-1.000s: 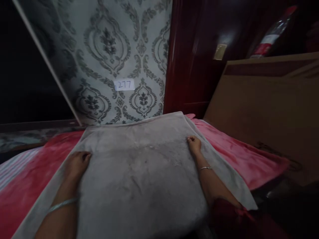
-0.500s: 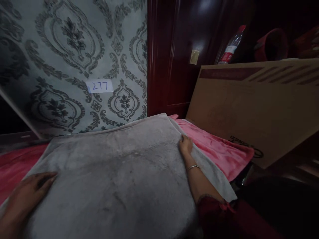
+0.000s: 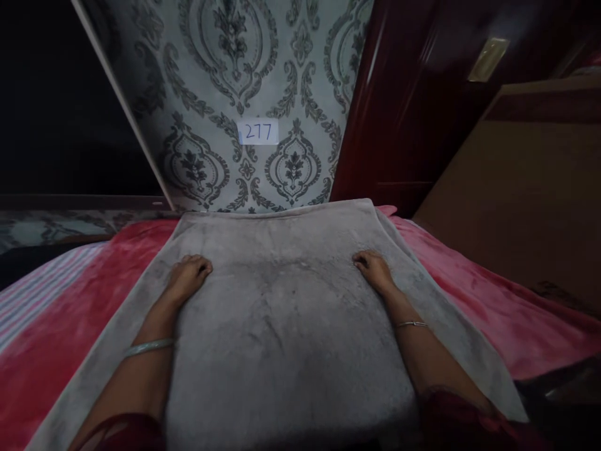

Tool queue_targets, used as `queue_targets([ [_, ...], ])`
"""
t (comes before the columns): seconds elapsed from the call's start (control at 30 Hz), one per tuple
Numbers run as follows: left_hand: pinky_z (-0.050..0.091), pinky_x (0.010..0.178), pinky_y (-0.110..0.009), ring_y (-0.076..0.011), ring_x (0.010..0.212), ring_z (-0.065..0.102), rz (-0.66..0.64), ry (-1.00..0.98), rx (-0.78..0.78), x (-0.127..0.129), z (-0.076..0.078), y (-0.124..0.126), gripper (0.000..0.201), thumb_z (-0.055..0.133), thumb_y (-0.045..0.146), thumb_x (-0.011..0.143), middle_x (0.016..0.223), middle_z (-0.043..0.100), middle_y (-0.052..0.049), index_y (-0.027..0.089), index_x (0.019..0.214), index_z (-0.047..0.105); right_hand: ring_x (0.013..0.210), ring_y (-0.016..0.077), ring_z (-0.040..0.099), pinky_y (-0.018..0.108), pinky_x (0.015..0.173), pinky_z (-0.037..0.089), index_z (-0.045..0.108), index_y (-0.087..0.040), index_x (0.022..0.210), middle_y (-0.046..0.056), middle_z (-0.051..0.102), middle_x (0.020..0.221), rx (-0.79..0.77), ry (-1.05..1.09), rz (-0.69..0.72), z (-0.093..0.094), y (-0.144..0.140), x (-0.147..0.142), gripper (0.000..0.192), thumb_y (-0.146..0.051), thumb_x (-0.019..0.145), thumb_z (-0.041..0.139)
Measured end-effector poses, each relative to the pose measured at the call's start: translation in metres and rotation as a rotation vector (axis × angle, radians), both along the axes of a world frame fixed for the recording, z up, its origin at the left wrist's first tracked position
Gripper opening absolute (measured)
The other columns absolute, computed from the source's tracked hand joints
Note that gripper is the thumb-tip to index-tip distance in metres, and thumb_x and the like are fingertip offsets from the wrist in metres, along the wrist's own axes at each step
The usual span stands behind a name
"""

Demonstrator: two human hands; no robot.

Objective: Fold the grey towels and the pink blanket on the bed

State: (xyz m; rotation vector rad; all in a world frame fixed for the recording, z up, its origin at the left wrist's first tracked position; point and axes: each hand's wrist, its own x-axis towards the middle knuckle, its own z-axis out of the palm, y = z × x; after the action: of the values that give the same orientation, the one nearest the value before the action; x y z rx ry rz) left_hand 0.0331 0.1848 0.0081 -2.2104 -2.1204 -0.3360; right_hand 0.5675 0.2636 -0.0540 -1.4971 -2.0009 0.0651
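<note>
A grey plush blanket (image 3: pixel 286 326) lies spread out in front of me, with faint creases and dark smudges across its middle. My left hand (image 3: pixel 190 275) rests on its left part, fingers curled in and closed against the cloth. On the right part, my right hand (image 3: pixel 374 269) is closed in much the same way, thumb and fingers bent together at the cloth. How much fabric each hand pinches is partly hidden. Both forearms lie low over the blanket, a bracelet on each.
Red-pink bedding (image 3: pixel 61 326) shows on the left, beside a striped cloth (image 3: pixel 51 275); more pink bedding (image 3: pixel 493 300) lies on the right. A patterned wall with a "277" label (image 3: pixel 258 131) rises behind. A large cardboard box (image 3: pixel 530 194) leans at right, a dark screen (image 3: pixel 70 113) at left.
My left hand has moved forward and inward on the grey blanket, its fingers now curled. My right hand stays on the right part, more curled. The view has turned left.
</note>
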Motion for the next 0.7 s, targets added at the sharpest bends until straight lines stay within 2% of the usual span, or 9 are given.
queue_targets([
  [0.13, 0.048, 0.087, -0.042, -0.0311, 0.103, 0.061, -0.03, -0.036, 0.02, -0.007, -0.002, 0.0, 0.024, 0.046, 0.028, 0.088, 0.099, 0.07, -0.011, 0.021, 0.088, 0.069, 0.09, 0.0221, 0.059, 0.033, 0.085, 0.043, 0.066, -0.021, 0.081, 0.006, 0.068, 0.088, 0.006, -0.035, 0.013, 0.0, 0.001, 0.002, 0.013, -0.01, 0.08, 0.059],
  [0.23, 0.048, 0.09, -0.039, -0.0285, 0.104, 0.061, -0.054, -0.093, 0.041, -0.014, -0.005, 0.001, 0.023, 0.05, 0.033, 0.087, 0.103, 0.07, -0.009, 0.022, 0.094, 0.069, 0.091, 0.0213, 0.06, 0.032, 0.085, 0.044, 0.067, -0.021, 0.085, 0.005, 0.069, 0.09, 0.005, -0.042, 0.023, -0.001, 0.002, 0.003, 0.013, -0.011, 0.082, 0.06],
  [0.33, 0.047, 0.085, -0.038, -0.0289, 0.102, 0.061, -0.015, -0.035, -0.012, -0.013, -0.005, 0.003, 0.021, 0.05, 0.031, 0.086, 0.097, 0.07, -0.008, 0.023, 0.086, 0.07, 0.089, 0.0208, 0.06, 0.031, 0.083, 0.044, 0.067, -0.021, 0.088, 0.004, 0.069, 0.09, -0.005, -0.055, 0.028, -0.001, 0.003, 0.003, 0.013, -0.011, 0.08, 0.062],
  [0.43, 0.046, 0.081, -0.037, -0.0294, 0.099, 0.062, 0.01, 0.029, -0.038, -0.006, -0.003, 0.004, 0.021, 0.05, 0.026, 0.087, 0.09, 0.069, -0.008, 0.023, 0.081, 0.07, 0.086, 0.0205, 0.059, 0.031, 0.081, 0.043, 0.065, -0.021, 0.081, 0.003, 0.067, 0.086, -0.006, -0.083, 0.019, -0.002, 0.005, 0.0, 0.011, -0.011, 0.079, 0.062],
  [0.7, 0.046, 0.082, -0.042, -0.033, 0.103, 0.059, 0.095, 0.072, 0.22, 0.011, 0.012, -0.012, 0.019, 0.049, 0.021, 0.089, 0.097, 0.066, -0.016, 0.018, 0.084, 0.066, 0.081, 0.0234, 0.056, 0.034, 0.077, 0.041, 0.059, -0.022, 0.074, 0.007, 0.064, 0.079, 0.043, -0.088, -0.029, -0.003, 0.001, -0.002, 0.015, -0.016, 0.084, 0.05],
])
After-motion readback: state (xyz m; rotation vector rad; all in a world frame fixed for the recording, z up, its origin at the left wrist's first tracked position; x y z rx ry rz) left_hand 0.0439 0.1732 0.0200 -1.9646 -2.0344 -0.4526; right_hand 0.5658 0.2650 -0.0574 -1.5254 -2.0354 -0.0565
